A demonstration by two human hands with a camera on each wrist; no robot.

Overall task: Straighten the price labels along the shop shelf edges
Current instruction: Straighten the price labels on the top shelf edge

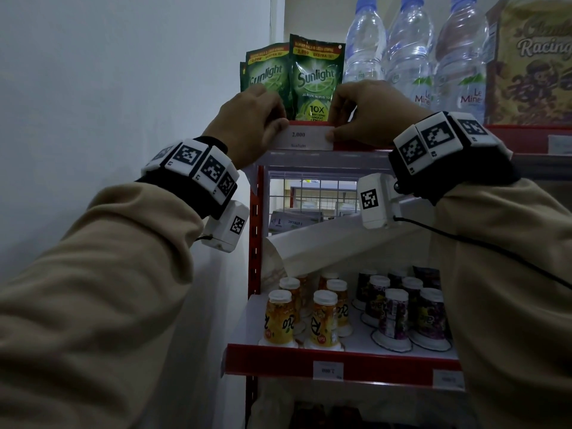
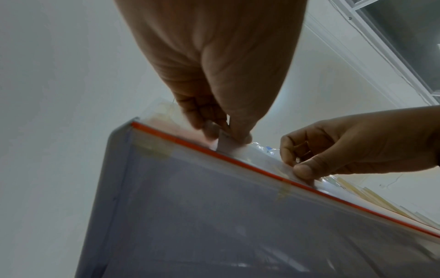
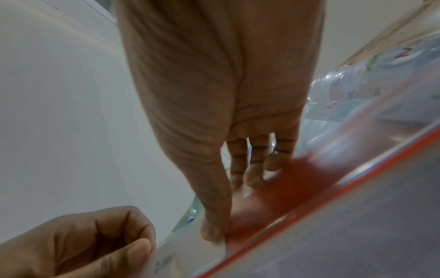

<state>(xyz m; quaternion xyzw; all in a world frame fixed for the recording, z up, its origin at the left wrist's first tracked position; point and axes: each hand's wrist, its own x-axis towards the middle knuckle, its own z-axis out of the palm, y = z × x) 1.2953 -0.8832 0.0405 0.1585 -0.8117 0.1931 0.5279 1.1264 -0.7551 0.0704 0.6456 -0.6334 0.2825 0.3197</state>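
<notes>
Dim shop corner: pale wall (image 1: 123,72) to the left, red-framed shelving (image 1: 255,230) to the right. On the red front edge (image 1: 356,146) of the upper shelf, a white price label (image 1: 306,138) reading "2.000" and "Sunlight", lying level along the strip, directly below two green Sunlight pouches (image 1: 315,78). Held at both ends. Left hand (image 1: 250,125) at the label's left end, thumb on its face and fingers curled over the top behind it, a pinch confirmed from the left wrist view, where the white paper (image 2: 226,143) stands up between thumb and fingertips above the orange-red shelf lip (image 2: 262,172). Right hand (image 1: 368,116) at the label's right end, thumb pressed on the front corner, the other fingers bent over the shelf edge; in the right wrist view the thumb tip (image 3: 213,230) sits on the label's top corner (image 3: 190,255), fingers (image 3: 252,175) reaching behind the blurred red strip. Label thus spanning the gap between the two hands, touching both. Beside the pouches, clear water bottles (image 1: 411,57), then a cereal box (image 1: 532,63). Lower shelf: capped drink cups (image 1: 325,320), orange ones to the left and purple to the right, with two more small labels (image 1: 328,370) on its red edge.
</notes>
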